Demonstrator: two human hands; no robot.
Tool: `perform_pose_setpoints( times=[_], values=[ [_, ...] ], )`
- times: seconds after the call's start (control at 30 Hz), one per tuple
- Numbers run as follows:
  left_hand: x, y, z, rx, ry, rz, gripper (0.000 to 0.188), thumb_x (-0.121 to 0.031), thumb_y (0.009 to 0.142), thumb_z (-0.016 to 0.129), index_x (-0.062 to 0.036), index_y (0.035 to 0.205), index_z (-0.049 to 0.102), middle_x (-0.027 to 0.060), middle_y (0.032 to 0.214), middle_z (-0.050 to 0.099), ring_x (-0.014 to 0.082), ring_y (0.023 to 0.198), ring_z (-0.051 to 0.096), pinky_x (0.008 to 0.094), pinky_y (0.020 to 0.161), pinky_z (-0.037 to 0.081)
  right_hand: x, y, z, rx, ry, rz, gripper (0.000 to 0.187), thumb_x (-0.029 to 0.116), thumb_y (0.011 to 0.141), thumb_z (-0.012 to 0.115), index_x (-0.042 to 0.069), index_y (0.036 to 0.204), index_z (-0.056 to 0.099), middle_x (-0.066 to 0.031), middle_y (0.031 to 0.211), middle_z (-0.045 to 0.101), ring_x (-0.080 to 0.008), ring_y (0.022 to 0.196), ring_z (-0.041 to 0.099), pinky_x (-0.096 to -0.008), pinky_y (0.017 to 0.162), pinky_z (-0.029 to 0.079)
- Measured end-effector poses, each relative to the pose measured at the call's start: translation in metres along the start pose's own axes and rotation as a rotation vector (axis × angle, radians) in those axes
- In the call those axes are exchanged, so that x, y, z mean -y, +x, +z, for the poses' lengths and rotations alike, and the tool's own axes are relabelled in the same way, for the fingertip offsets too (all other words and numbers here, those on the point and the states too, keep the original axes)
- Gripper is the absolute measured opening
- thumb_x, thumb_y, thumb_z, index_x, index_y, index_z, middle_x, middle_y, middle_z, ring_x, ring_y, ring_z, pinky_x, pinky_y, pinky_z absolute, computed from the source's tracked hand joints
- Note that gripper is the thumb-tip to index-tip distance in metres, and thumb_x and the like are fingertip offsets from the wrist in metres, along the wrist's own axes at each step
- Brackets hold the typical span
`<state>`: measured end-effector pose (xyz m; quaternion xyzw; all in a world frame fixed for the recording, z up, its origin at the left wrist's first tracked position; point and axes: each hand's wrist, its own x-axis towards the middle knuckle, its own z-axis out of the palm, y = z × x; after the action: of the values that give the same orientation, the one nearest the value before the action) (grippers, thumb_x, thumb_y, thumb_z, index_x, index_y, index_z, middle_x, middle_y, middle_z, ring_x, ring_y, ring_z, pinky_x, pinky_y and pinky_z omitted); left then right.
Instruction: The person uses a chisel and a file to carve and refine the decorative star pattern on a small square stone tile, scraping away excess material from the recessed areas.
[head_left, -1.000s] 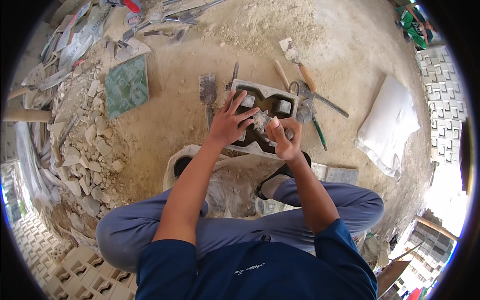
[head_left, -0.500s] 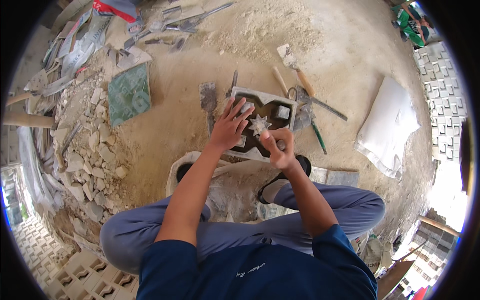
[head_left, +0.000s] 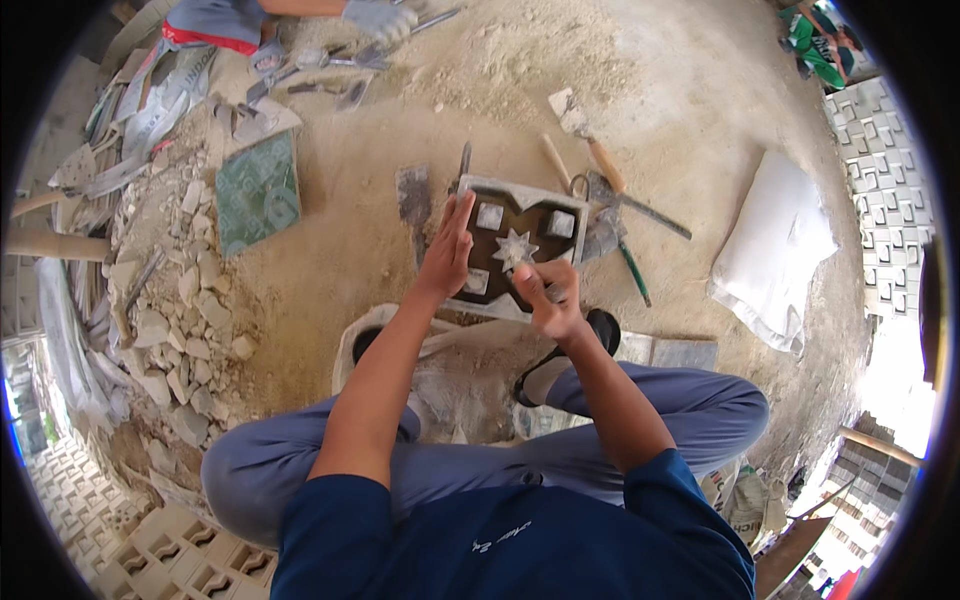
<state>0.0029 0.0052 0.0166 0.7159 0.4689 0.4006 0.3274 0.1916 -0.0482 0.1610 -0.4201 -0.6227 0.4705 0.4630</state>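
Left hand (head_left: 448, 258) ungripped, shifted to left rim of grey square star-centred mould (head_left: 522, 196), right hand (head_left: 547, 298) clenched on dark rounded handle (head_left: 556, 292)

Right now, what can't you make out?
All head view:
Tool: mostly hidden in the right hand.
Mold, near right corner: behind that hand.
Co-worker: cut off by the top edge.
Green shape, upper right: too small.
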Motion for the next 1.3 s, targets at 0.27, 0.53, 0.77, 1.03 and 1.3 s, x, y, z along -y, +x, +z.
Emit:
perform_pose_setpoints(
  times=[0.27, 0.53, 0.77, 1.03, 1.3],
  values=[
    [0.012, -0.002, 0.000, -0.087, -0.226, -0.179, 0.070, -0.053, 0.108, 0.016, -0.0108, 0.162, 0.003, 0.0154, 0.168, 0.008, 0.0307, 0.155, 0.010, 0.0402, 0.124, 0.014, 0.046, 0.015, -0.008, -0.106, 0.303, -0.061, 0.049, 0.019, 0.106, 0.053, 0.003, 0.060, 0.047, 0.0024, 0.051, 0.040, -0.0077, 0.047, 0.033, -0.0303, 0.043, 0.021],
    [0.011, -0.003, -0.001, -0.048, -0.349, -0.328, 0.083, -0.065, 0.103, 0.021, -0.0084, 0.162, 0.006, 0.0179, 0.166, 0.016, 0.0331, 0.153, 0.018, 0.0394, 0.123, 0.019, 0.053, 0.058, 0.004, -0.085, 0.528, -0.334, 0.052, 0.021, 0.108, 0.045, 0.006, 0.059, 0.038, -0.0007, 0.050, 0.030, -0.0112, 0.045, 0.028, -0.0307, 0.044, 0.021],
    [0.010, -0.006, 0.001, -0.107, -0.198, -0.381, 0.072, -0.059, 0.106, 0.018, -0.0130, 0.161, 0.014, 0.0172, 0.161, 0.032, 0.0374, 0.146, 0.034, 0.0420, 0.117, 0.031, 0.024, 0.087, 0.021, 0.106, 0.479, -0.236, 0.070, 0.052, 0.105, 0.036, 0.004, 0.054, 0.033, -0.0013, 0.050, 0.031, -0.0129, 0.045, 0.028, -0.0314, 0.047, 0.019],
    [0.003, -0.005, 0.005, -0.119, -0.033, -0.457, 0.061, -0.055, 0.107, 0.019, -0.0257, 0.161, 0.017, 0.0175, 0.153, 0.042, 0.0399, 0.136, 0.045, 0.0472, 0.107, 0.044, -0.026, 0.086, 0.018, 0.233, 0.380, -0.100, 0.068, 0.050, 0.104, 0.043, 0.004, 0.055, 0.037, -0.0024, 0.051, 0.038, -0.0128, 0.048, 0.034, -0.0293, 0.047, 0.021],
    [0.011, -0.012, 0.002, -0.195, -0.014, -0.407, 0.060, -0.053, 0.107, 0.021, -0.0259, 0.161, 0.018, 0.0191, 0.148, 0.046, 0.0434, 0.130, 0.049, 0.0486, 0.102, 0.047, 0.018, 0.092, 0.025, 0.221, -0.078, -0.051, 0.043, 0.011, 0.099, 0.062, 0.001, 0.060, 0.048, -0.0005, 0.052, 0.040, -0.0070, 0.052, 0.034, -0.0309, 0.046, 0.028]
  ],
)
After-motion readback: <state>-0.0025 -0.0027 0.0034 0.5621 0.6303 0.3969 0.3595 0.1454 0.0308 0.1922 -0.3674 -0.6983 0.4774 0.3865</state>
